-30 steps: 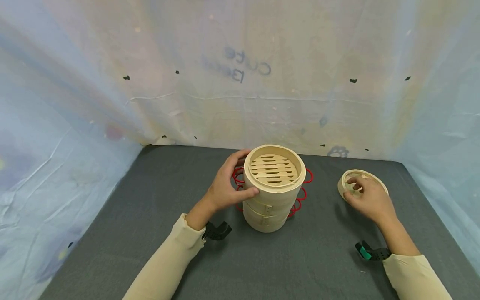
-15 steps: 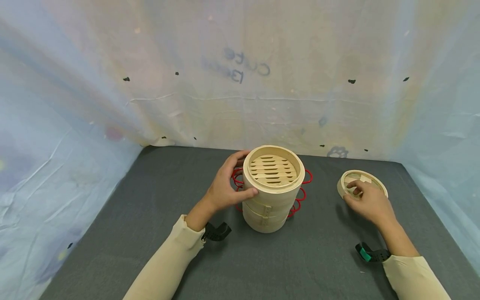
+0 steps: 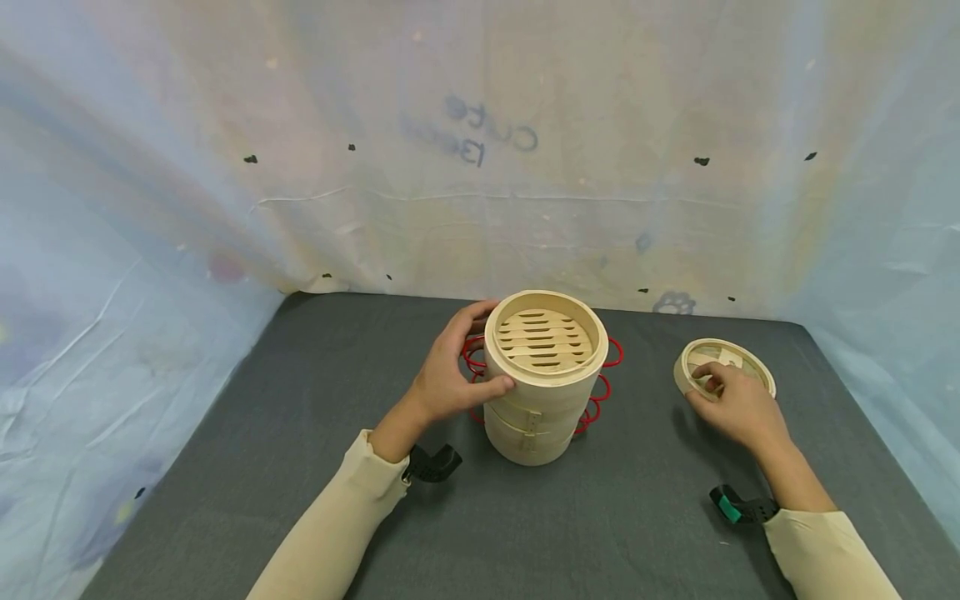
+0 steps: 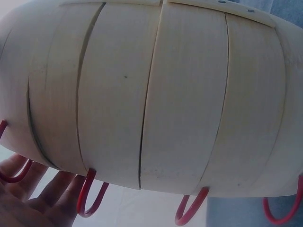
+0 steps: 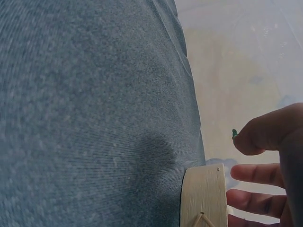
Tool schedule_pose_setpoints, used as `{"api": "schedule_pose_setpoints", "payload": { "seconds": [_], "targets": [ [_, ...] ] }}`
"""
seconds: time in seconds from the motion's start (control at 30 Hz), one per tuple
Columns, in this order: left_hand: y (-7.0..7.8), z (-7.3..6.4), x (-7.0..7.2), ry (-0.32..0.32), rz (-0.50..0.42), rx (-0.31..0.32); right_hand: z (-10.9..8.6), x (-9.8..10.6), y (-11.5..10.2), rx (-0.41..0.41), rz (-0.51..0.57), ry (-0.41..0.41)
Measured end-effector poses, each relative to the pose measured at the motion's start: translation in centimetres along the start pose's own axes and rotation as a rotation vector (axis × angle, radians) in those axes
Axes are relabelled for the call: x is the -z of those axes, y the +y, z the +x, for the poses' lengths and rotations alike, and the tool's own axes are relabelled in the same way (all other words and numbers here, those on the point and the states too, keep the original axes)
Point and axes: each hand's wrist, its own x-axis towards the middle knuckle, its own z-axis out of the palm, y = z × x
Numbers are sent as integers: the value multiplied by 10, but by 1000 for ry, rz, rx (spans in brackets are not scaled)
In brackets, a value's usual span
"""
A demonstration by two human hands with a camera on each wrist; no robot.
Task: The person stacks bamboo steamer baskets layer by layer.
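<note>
A tall stack of round bamboo steamer baskets (image 3: 532, 408) stands upright on the dark cloth, its top tier uncovered and showing a slatted base. Red rings hang from its sides. My left hand (image 3: 453, 371) grips the stack from the left, thumb in front and fingers round the back. The left wrist view is filled by the curved bamboo wall, with red rings (image 4: 191, 208) along it and fingers at lower left. To the right lies a shallow bamboo steamer lid (image 3: 684, 371). Over it rests my right hand (image 3: 742, 404), fingers loosely bent, thumb apart from the lid (image 5: 203, 198) in the right wrist view.
Dark grey cloth (image 3: 615, 508) covers the table, and its far edge runs behind the stack. Pale plastic sheeting (image 3: 487, 233) rises at the back and on both sides. Black wrist straps (image 3: 435, 463) sit on both forearms.
Little differs. The right hand's fingers have shifted slightly over the lid, showing more of a pale strip on it. The left hand and the stack stay in place.
</note>
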Motion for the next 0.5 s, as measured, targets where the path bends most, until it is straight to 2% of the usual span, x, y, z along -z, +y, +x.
{"api": "schedule_pose_setpoints", "payload": {
  "seconds": [0.2,0.5],
  "targets": [
    [-2,0,0,-1,1,-13,1,-1,0,-12,-13,-33],
    [-3,0,0,1,7,-6,3,-3,1,-25,-29,-27]
  ]
}}
